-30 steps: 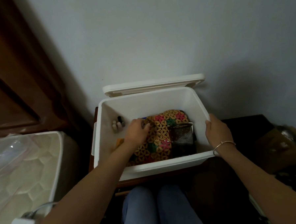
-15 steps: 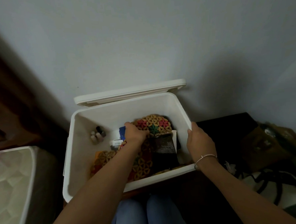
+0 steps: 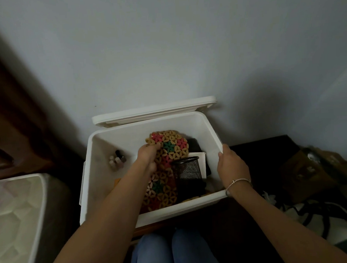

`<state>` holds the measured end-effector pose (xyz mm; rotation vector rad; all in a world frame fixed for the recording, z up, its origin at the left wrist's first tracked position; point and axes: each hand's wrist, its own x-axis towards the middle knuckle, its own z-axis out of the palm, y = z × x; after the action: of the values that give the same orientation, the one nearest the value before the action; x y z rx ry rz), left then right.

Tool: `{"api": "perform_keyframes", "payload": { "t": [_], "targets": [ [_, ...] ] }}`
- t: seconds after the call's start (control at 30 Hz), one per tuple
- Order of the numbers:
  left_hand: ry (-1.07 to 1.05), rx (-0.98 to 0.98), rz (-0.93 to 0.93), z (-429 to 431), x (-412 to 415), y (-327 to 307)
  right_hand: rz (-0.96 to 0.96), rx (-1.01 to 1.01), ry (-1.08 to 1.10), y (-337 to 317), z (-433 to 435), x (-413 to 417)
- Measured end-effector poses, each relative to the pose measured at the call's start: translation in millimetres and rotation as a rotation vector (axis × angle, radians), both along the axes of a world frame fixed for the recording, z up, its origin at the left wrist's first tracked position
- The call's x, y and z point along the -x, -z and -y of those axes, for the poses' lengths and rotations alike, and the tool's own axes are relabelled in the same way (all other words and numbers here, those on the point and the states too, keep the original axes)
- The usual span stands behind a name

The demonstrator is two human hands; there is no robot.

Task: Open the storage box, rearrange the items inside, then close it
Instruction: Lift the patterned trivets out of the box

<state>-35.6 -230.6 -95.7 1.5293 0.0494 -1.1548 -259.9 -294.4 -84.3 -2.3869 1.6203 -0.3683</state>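
While your right hand (image 3: 230,164) keeps its fingers curled over the three o'clock rim of the white storage box (image 3: 102,175), the box sits open before your knees. Its lid (image 3: 153,112) is tipped back against the wall at twelve o'clock.

Compared with half a second ago, the flower-patterned mat (image 3: 173,149) is raised. Your left hand (image 3: 148,155) pinches its edge at nine o'clock, and its far end now stands higher against the back of the box. The black mesh cup (image 3: 187,168) at the mat's four o'clock now shows its open rim. It stands upright and touches the mat, with white paper (image 3: 202,160) behind it.

Outside the box, a mattress (image 3: 12,210) lies at nine o'clock and a brown bag (image 3: 315,170) at three o'clock. Small bottles (image 3: 117,159) cluster inside near the left wall, apart from the mat. Your left forearm hides the mat's near left part.
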Motion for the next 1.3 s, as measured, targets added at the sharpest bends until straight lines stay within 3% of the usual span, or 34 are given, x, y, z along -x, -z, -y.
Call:
{"api": "perform_keyframes", "payload": {
  "t": [0.27, 0.5, 0.67, 0.77, 0.9, 0.97, 1.13, 1.3],
  "targets": [
    [-0.068, 0.169, 0.147, -66, -28, -21, -0.001, 0.023, 0.008, -4, -3, -1],
    [0.014, 0.283, 0.285, -121, -35, -60, 0.078, 0.047, 0.01, -5, -4, 1],
    [0.173, 0.41, 0.215, -150, -38, -77, 0.204, 0.255, -0.18, -19, -13, 2],
    [0.3, 0.486, 0.138, -166, -40, -85, 0.568, -0.029, -0.273, -42, -33, -17],
    [0.422, 0.514, 0.011, -180, -32, -94, 0.886, -0.896, -0.251, -80, -70, -48],
    [0.381, 0.487, -0.002, -185, -25, -95, 1.022, -1.133, -0.281, -90, -84, -52],
    [0.201, 0.474, -0.064, -194, -1, -90, 1.307, -1.281, -0.149, -91, -116, -59],
    [0.154, 0.453, -0.074, -197, 23, -88, 1.243, -1.325, -0.067, -79, -138, -64]
  ]
}}
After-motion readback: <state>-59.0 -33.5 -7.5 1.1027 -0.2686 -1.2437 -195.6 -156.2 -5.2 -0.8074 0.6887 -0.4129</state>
